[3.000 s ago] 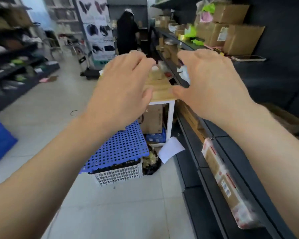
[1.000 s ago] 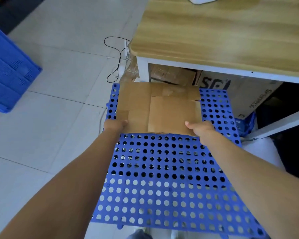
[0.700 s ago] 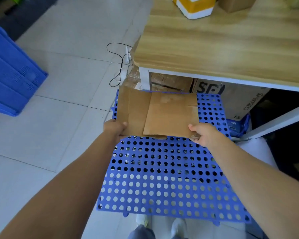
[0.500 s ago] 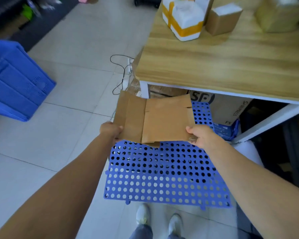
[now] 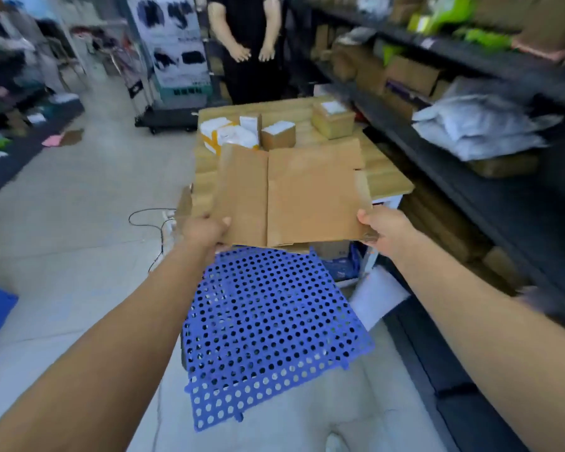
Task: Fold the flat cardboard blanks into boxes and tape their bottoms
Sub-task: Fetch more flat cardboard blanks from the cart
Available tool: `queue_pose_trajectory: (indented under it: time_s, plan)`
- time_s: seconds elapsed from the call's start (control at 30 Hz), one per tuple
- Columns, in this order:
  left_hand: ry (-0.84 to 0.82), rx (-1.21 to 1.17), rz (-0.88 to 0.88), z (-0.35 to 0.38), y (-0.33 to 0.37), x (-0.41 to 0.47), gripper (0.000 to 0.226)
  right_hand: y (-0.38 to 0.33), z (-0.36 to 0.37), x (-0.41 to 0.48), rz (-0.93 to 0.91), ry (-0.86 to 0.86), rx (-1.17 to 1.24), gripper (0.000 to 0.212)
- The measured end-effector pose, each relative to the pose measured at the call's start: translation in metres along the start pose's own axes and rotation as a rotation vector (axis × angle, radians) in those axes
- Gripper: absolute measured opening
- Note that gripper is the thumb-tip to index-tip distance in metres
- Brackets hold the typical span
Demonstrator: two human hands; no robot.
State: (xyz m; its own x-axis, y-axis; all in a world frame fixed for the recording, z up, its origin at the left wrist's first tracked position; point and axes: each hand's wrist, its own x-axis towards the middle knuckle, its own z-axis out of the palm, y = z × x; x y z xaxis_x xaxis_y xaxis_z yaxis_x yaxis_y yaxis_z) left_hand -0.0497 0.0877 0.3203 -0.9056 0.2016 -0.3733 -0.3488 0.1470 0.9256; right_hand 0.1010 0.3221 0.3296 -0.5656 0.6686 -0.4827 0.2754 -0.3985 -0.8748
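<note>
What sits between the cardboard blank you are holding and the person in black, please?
In the head view, several small parcels stand on the wooden table beyond the cardboard blank.

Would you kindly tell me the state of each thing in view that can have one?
Flat brown cardboard blank: unfolded, untaped, held in the air.
Left hand: grips the blank's near left corner.
Right hand: grips the blank's near right corner.
Blue perforated plastic panel: lies low beneath the blank.
Small brown cardboard boxes: closed, white labels on top, standing on the wooden table.
</note>
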Motion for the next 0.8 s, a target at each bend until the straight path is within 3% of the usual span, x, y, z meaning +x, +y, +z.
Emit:
queue_pose_trajectory:
  time_s: [0.33, 0.57, 0.8]
  plan:
    - [-0.601, 0.176, -0.013, 0.128, -0.028, -0.135, 0.039, 0.061, -0.19, -0.197, -0.026, 0.592, 0.24, 0.028]
    - [-0.989, 0.313, -0.018, 0.242, -0.08, -0.303, 0.029, 0.128, -0.341, -0.355, -0.041, 0.989, 0.377, 0.013]
    - [-1.276, 0.384, -0.061, 0.334, -0.152, -0.495, 0.026, 0.206, -0.478, -0.499, -0.034, 1.25, 0.531, 0.007]
